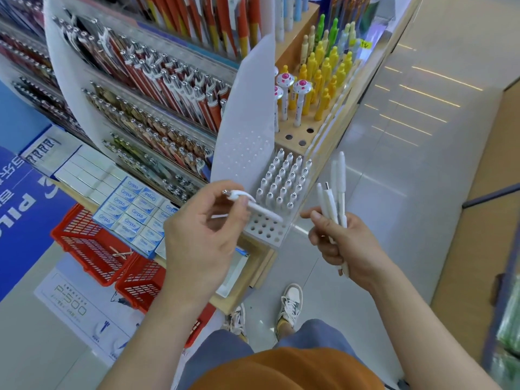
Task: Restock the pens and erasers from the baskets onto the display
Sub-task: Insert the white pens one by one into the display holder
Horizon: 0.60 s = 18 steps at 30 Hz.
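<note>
My left hand [201, 235] pinches a single white pen [260, 208], held slanted with its tip just above the open holes of the white pen holder block [266, 230]. Several white pens [284, 178] stand upright in the block's far rows; its near rows show bare holes. Off to the right, over the floor, my right hand [344, 246] grips a small bundle of white pens [334, 192] pointing upward. Boxed Campus erasers [132, 213] lie in rows on the lower shelf at the left. Two red baskets [92, 243] sit on the floor below the shelf.
A wooden block [298, 137] behind the white holder carries yellow, green and mushroom-topped pens. Tiered racks of orange and patterned pens [168, 88] fill the display's left side. My shoes [289, 308] stand on the tiled floor close to the shelf corner. A wooden fixture [478, 220] stands at the right.
</note>
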Tool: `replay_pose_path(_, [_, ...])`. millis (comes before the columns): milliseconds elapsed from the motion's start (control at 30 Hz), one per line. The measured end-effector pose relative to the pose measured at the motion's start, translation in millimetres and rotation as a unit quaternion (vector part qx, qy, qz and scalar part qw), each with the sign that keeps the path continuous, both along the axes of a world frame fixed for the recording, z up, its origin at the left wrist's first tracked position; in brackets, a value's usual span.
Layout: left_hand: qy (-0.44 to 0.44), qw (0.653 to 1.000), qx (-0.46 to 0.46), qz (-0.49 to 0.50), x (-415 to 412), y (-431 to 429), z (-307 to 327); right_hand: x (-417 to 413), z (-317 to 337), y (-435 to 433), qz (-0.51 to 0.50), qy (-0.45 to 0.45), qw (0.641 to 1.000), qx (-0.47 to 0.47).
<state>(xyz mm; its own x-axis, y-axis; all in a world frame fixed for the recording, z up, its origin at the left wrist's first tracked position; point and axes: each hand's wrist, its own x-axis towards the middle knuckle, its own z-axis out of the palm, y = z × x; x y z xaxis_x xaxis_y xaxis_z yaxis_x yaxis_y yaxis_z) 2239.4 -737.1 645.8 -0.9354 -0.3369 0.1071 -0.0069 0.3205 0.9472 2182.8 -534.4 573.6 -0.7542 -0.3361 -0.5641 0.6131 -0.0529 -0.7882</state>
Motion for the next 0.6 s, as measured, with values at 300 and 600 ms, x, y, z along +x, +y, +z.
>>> replay_pose_path(300, [-0.079,0.996,0.002,-0.047,-5,3,-34,6,-13,3,-0.059,-0.028,0.997,0.036])
replay_pose_path(600, [-0.12,0.989,0.021,-0.084,-21,18,-71,4,-19,2,-0.056,-0.034,0.996,0.056])
